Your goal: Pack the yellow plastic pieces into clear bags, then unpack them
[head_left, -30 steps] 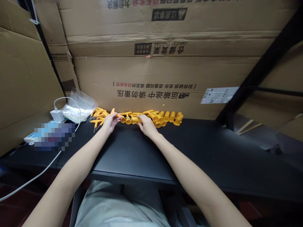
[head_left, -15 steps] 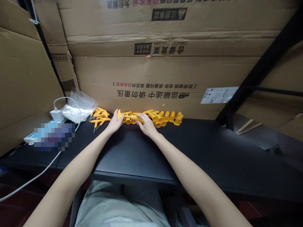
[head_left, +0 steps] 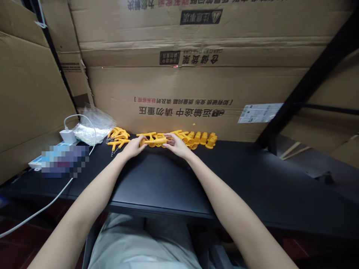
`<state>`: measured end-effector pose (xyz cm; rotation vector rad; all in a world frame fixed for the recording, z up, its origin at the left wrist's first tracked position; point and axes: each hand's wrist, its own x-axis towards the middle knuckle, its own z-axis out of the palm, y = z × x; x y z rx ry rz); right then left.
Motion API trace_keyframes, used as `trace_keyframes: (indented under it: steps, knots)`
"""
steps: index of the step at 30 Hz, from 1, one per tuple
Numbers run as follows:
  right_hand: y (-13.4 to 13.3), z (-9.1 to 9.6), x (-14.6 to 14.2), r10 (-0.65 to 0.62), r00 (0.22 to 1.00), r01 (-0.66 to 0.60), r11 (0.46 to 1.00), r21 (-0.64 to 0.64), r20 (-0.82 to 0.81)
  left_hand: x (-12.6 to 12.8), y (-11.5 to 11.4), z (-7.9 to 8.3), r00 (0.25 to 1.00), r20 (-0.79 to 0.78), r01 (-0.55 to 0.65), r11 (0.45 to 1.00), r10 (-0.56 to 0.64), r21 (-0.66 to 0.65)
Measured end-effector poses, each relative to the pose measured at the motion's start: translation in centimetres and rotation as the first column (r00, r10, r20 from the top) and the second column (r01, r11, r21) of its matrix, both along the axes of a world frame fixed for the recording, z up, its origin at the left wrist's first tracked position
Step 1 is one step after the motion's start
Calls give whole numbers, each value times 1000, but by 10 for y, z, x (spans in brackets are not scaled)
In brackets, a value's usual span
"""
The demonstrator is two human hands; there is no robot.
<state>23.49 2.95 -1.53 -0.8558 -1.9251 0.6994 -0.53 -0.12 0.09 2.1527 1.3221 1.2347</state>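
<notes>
The left hand (head_left: pixel 136 146) has brought 1 yellow handle (head_left: pixel 143 142) to 1 cup (head_left: pixel 159 141).

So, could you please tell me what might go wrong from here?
The long yellow plastic piece runs from the left hand to the right hand; if the grip slips, it could drop among the yellow plastic T-shaped handles just behind. Also, the thin silver metal spirals beside the left forearm might scratch it.

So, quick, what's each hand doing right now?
Left hand: closed, holding a yellow handle.
Right hand: fingers closed around the right end of a yellow cup.
</notes>
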Motion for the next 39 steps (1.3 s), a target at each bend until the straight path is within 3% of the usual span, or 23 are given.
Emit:
trace_keyframes:
  steps: [4,8,11,13,17,19,28,31,39]
  knots:
    - [-8,9,-2,16,994,-36,982,-187,-110,0,-4,9,999,47,-5,1000,7,-24]
    - [-19,19,-13,-68,987,14,939,-342,-146,5,-11,18,998,7,-65,997,66,-31]
    - [-25,24,-17,-152,978,80,902,-425,-140,8,-13,20,995,-23,-94,995,94,-23]
    - [-26,26,-16,-123,981,44,890,-454,-147,7,-12,19,994,-31,-102,995,102,-14]
    - [-26,27,-8,36,972,-133,896,-424,-230,5,-9,18,994,-18,-110,994,110,-9]
    - [-25,26,-7,54,969,-152,899,-411,-240,6,-10,18,995,-3,-99,995,99,-8]
    - [-33,30,-19,-130,980,34,852,-522,-148,13,-15,23,997,-11,-81,997,81,-21]
    - [-32,31,-19,-137,985,59,842,-536,-106,12,-14,23,995,-29,-91,996,91,0]
    - [-21,22,-5,-3,988,-48,944,-328,-152,7,-10,18,990,-86,-112,994,113,15]
